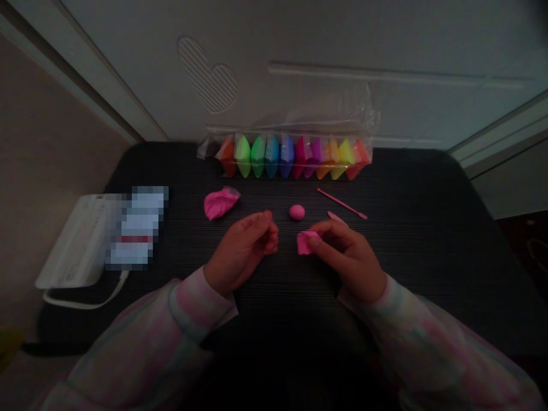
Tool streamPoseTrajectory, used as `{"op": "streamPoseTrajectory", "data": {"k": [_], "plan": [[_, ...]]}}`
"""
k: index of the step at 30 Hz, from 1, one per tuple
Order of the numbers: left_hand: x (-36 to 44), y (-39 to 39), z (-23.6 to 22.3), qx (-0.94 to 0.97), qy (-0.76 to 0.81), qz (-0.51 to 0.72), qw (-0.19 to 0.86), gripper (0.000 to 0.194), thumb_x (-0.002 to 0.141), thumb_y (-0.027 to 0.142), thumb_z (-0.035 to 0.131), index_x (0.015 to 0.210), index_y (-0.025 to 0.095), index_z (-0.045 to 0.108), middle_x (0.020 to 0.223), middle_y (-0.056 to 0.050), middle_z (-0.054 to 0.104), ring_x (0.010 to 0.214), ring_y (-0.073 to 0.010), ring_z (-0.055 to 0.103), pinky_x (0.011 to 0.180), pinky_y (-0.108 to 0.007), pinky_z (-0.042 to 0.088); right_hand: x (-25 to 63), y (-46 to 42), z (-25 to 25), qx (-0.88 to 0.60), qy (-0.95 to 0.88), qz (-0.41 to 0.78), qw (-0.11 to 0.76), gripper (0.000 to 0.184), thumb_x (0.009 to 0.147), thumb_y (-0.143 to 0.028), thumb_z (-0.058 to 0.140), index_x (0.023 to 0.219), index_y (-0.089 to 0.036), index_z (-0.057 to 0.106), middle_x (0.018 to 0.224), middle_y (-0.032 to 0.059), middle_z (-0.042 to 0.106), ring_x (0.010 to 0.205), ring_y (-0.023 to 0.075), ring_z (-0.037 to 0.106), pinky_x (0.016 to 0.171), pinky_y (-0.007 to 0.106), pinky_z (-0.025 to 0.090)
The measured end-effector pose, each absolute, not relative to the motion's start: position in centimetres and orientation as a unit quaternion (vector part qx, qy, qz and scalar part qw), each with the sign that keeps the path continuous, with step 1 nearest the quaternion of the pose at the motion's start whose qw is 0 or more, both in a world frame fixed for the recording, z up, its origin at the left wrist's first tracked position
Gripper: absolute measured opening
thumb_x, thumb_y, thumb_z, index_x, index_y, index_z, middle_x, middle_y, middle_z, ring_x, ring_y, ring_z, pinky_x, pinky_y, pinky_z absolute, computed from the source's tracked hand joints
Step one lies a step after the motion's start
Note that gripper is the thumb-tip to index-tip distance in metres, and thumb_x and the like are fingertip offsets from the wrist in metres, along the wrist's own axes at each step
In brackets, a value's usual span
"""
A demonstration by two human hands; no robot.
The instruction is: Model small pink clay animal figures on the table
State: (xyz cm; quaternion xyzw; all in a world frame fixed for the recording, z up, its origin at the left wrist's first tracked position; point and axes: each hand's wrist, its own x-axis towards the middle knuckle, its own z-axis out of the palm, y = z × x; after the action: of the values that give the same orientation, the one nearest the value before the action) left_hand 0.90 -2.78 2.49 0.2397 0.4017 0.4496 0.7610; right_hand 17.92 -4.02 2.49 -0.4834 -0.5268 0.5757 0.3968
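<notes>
Between the thumb and fingers of my right hand point(349, 254) is a flattened, uneven piece of pink modelling clay point(305, 242). My left hand point(244, 248) is closed, thumb against the curled fingers; whether anything is inside cannot be made out. A smooth pink clay ball point(297, 212) lies on the dark table just beyond the gap between my hands. Past my left hand rests a crumpled packet of pink clay point(220, 203). A thin pink modelling tool point(342, 204) lies beyond my right hand, and a second pink tool point(337, 217) is partly hidden behind its fingers.
Along the back of the black table point(428, 228) stands a clear plastic bag point(351, 114) with several coloured clay packets point(257, 157). At left lie a white device point(75, 245) and a blurred-out phone point(139, 228) with a white cable point(94, 304). A pale panel point(385, 34) rises behind.
</notes>
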Motion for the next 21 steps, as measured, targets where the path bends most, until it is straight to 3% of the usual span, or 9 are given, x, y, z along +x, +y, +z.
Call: {"op": "streamPoseTrajectory", "data": {"k": [7, 16, 21], "plan": [[0.76, -2.75, 2.33, 0.25, 0.383, 0.442, 0.772, 0.025, 0.071, 0.029, 0.064, 0.057, 0.015, 0.049, 0.056, 0.004, 0.046, 0.05, -0.0056, 0.039, 0.047, -0.019, 0.03, 17.78, -3.91, 2.45, -0.479, -0.52, 0.581, 0.404, 0.006, 0.074, -0.025, 0.061, 0.076, -0.021, 0.059, 0.07, -0.0024, 0.061, 0.065, 0.0106, 0.057, 0.062, 0.025, 0.044], [0.76, -2.73, 2.52, 0.27, 0.407, 0.418, 0.765, 0.013, 0.064, 0.022, 0.069, 0.061, 0.013, 0.061, 0.055, 0.002, 0.053, 0.05, -0.0054, 0.042, 0.046, -0.019, 0.03, 17.86, -3.94, 2.52, -0.487, -0.524, 0.573, 0.399, 0.007, 0.074, -0.026, 0.062, 0.077, -0.02, 0.06, 0.07, -0.0019, 0.061, 0.065, 0.0107, 0.057, 0.062, 0.025, 0.045], [0.76, -2.69, 2.54, 0.269, 0.411, 0.421, 0.762, 0.015, 0.064, 0.022, 0.069, 0.059, 0.013, 0.059, 0.054, 0.002, 0.053, 0.049, -0.0052, 0.042, 0.047, -0.02, 0.031, 17.93, -3.88, 2.52, -0.486, -0.538, 0.563, 0.395, 0.007, 0.074, -0.027, 0.061, 0.077, -0.02, 0.06, 0.07, -0.0014, 0.062, 0.065, 0.0114, 0.057, 0.061, 0.026, 0.045]]}}
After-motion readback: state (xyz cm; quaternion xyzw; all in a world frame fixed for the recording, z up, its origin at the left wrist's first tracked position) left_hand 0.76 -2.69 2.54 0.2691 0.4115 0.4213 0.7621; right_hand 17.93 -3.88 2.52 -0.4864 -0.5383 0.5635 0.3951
